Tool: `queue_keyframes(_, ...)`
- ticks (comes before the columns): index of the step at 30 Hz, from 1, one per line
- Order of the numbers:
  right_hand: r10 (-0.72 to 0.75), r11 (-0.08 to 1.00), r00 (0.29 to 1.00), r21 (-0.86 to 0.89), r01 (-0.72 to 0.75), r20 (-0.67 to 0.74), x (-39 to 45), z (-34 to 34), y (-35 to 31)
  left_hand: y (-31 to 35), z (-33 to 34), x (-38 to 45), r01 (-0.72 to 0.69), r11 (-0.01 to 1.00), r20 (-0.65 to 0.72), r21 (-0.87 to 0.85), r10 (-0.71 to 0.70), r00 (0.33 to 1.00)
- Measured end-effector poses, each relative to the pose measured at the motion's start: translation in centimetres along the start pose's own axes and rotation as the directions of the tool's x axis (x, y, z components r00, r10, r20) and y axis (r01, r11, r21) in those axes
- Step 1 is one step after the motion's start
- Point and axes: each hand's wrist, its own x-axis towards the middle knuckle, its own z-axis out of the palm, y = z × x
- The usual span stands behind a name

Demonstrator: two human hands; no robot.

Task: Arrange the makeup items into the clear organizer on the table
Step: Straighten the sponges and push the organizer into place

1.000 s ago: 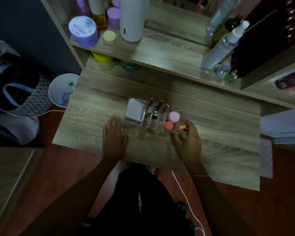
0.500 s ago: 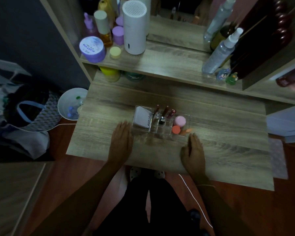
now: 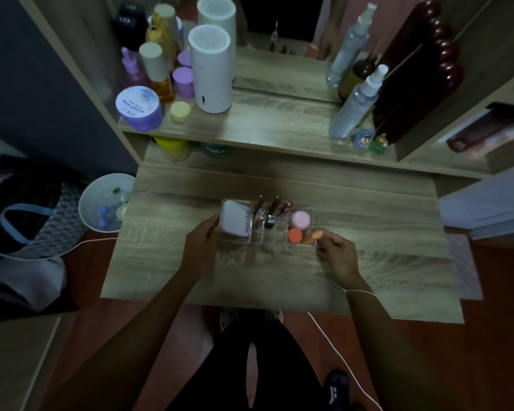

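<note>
**Q:** Head cam, where did the organizer sit and which way did it run?

**A:** The clear organizer (image 3: 267, 235) was mid-table (image 3: 368, 232), long axis running left to right across the person's front. The left hand (image 3: 201, 247) was clamped on its left end beside the white box (image 3: 235, 222). The right hand (image 3: 336, 252) was curled at the right end, fingertips touching the orange sponge (image 3: 312, 237). Three lipsticks (image 3: 275, 207) stood in the middle slots, tilted back to the right. A pink jar (image 3: 299, 219) sat behind an orange one (image 3: 295, 235).
</note>
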Motion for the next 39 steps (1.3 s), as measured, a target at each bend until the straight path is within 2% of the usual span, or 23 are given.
queue_keyframes(7, 0.017, 1.0, 1.0, -0.012, -0.017, -0.011, 0.3, -0.3, 0.1, 0.8, 0.2, -0.1, 0.0, 0.999, 0.019, -0.039, 0.001, 1.0)
queue_keyframes(12, 0.009, 1.0, 0.998, -0.004, -0.009, -0.062, 0.6, -1.2, 0.1, 1.5, 1.3, 0.5, 0.071, 0.991, 0.095, -0.117, -0.06, 0.994)
queue_keyframes(22, 0.042, 0.996, 0.986, 0.089, -0.027, -0.163, 2.2, -5.7, -0.1, 3.3, 6.5, 1.9, 0.104, 0.98, 0.167, -0.171, -0.075, 0.983)
queue_keyframes(26, 0.07, 0.984, 0.974, 0.172, -0.033, -0.213, 2.8, -8.2, -0.1, 4.7, 9.2, 2.4, 0.124, 0.973, 0.247, -0.196, -0.074, 0.966)
queue_keyframes(30, 0.061, 0.991, 0.965, 0.129, -0.029, -0.257, 3.7, -11.0, -0.1, 6.1, 11.8, 2.9, 0.075, 0.98, 0.292, -0.184, -0.018, 0.956)
queue_keyframes(35, 0.042, 0.996, 0.965, 0.089, -0.019, -0.26, 5.3, -14.4, 0.2, 8.7, 14.5, 2.9, -0.071, 0.995, 0.214, -0.073, 0.086, 0.973)
queue_keyframes(39, 0.033, 0.995, 0.967, 0.103, -0.007, -0.253, 6.4, -16.4, 0.0, 9.4, 16.8, 3.1, -0.217, 0.974, 0.198, 0.067, 0.201, 0.959)
